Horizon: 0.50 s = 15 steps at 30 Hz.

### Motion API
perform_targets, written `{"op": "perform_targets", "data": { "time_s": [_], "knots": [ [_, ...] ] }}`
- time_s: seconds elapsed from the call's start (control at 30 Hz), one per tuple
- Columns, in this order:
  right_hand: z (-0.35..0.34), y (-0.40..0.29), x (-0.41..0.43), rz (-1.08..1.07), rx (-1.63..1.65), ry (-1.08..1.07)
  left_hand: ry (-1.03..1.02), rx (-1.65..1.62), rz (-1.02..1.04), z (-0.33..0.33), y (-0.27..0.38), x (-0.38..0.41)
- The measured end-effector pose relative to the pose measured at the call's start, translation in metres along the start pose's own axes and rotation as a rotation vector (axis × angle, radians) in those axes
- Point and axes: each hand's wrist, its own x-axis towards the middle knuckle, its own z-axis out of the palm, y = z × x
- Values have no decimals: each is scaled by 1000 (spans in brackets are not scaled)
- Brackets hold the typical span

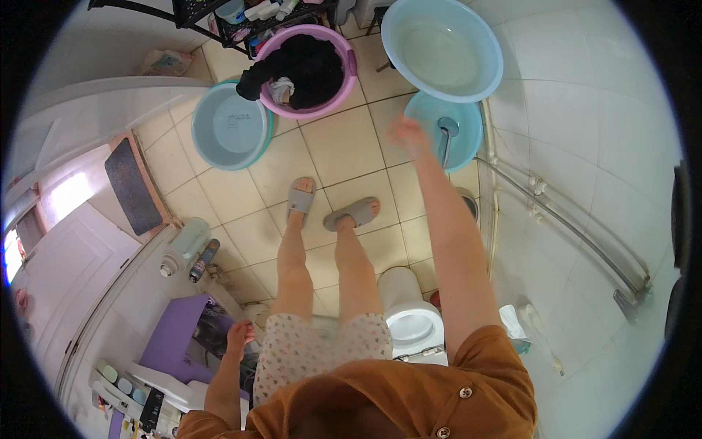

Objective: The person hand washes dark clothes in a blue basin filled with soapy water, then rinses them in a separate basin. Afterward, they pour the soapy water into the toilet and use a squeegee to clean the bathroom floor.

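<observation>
My right hand (408,134) reaches out, blurred, at the left rim of a blue plastic basin (466,118) on the floor; whether its fingers hold anything is unclear. A shower head (448,126) with a metal hose lies in that basin. Above and partly over it stands a larger pale blue basin (439,55) with water in it. My left hand (240,335) hangs low at my side with curled fingers, near a purple panel (174,335). Dark cloth (315,68) and a whitish piece fill a pink basin (351,82). Beside it sits another light blue basin (233,129), with no cloth in it.
A white toilet (414,326) stands just right of my legs. A black rack (192,13) with bottles is at the top. A metal pipe (565,222) runs along the right tiled wall. A dark mat (131,186) lies by the doorway at left, near a large plastic bottle (186,247).
</observation>
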Motion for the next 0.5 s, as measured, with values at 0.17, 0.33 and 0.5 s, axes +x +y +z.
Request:
{"op": "perform_targets", "data": {
  "time_s": [0.17,0.33,0.5],
  "knots": [
    [-11,117,-93,-80,-1444,-110,30,158,7,5,24,3],
    [-38,202,-190,211,-1220,-84,106,321,136,-10,55,11],
    [-58,267,-297,205,-1740,-222,103,398,205,-43,82,25]
  ]
}}
